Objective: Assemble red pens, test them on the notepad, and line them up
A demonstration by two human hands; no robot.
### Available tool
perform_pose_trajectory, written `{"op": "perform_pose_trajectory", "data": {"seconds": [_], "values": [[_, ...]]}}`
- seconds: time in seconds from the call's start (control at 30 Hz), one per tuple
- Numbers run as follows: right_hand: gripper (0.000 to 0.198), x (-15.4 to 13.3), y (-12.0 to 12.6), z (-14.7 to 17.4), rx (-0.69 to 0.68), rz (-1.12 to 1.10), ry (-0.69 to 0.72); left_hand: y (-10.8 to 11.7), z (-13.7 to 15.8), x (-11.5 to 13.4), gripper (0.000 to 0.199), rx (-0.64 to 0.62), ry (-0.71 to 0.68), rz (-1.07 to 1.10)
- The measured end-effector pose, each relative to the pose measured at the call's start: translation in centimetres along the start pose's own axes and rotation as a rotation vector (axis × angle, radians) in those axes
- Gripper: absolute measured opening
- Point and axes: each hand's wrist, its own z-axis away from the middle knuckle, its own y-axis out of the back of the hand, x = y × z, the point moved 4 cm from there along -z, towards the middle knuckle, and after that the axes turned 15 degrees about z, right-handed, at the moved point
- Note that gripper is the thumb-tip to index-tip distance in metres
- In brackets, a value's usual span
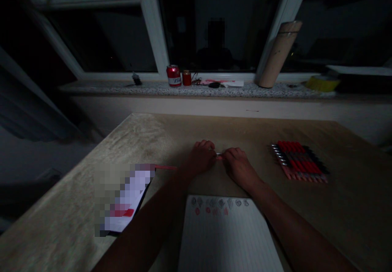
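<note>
Over the middle of the table, my left hand (202, 156) and my right hand (238, 163) face each other with fingers closed. Both pinch a slim pen-like piece (219, 156), pinkish with a pale, shiny top edge; only a short stretch shows in the gap, and the fingers cover its ends. Below them lies a lined notebook (229, 235) with rows of black and red scribbled marks near its top edge. A thin red stick-like thing (165, 167) rests left of my left hand, partly hidden by the forearm.
To the right lies a row of red and black pens (298, 161). A lit phone (128, 202), partly blurred out, is at the left. On the granite sill (147, 89) stand a red can (174, 76), a small red jar (186, 78), a tan cylinder (279, 55) and yellow tape (322, 84).
</note>
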Motion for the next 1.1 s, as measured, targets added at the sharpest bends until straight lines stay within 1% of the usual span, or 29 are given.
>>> {"op": "perform_pose_trajectory", "data": {"seconds": [0.13, 0.27, 0.43, 0.57, 0.73, 0.9, 1.1], "values": [[0.021, 0.3, -0.3, 0.1, 0.003, -0.027, -0.017, -0.1, -0.1, -0.2, 0.022, -0.001, -0.001, -0.008], [0.019, 0.8, -0.1, 0.4, 0.005, -0.005, -0.036, 0.4, 0.0, -0.4, 0.017, -0.001, 0.021, -0.036], [0.018, 1.1, 0.5, 0.7, 0.016, 0.051, -0.048, 1.2, 0.1, -0.7, 0.018, -0.031, 0.069, -0.057], [0.021, 0.6, 1.0, 0.5, 0.044, 0.089, -0.023, 1.5, 0.1, -0.8, 0.02, -0.04, 0.094, -0.064], [0.02, -0.2, 1.1, 0.2, 0.058, 0.13, 0.042, 1.4, 0.1, -0.6, 0.018, -0.029, 0.078, -0.048], [0.02, -0.1, 1.1, 0.3, 0.056, 0.151, 0.045, 1.2, 0.0, -0.4, 0.021, -0.033, 0.058, -0.056], [0.021, 0.2, 0.9, 0.5, 0.048, 0.135, 0.029, 0.9, 0.0, -0.7, 0.022, -0.016, 0.054, -0.037]]}}
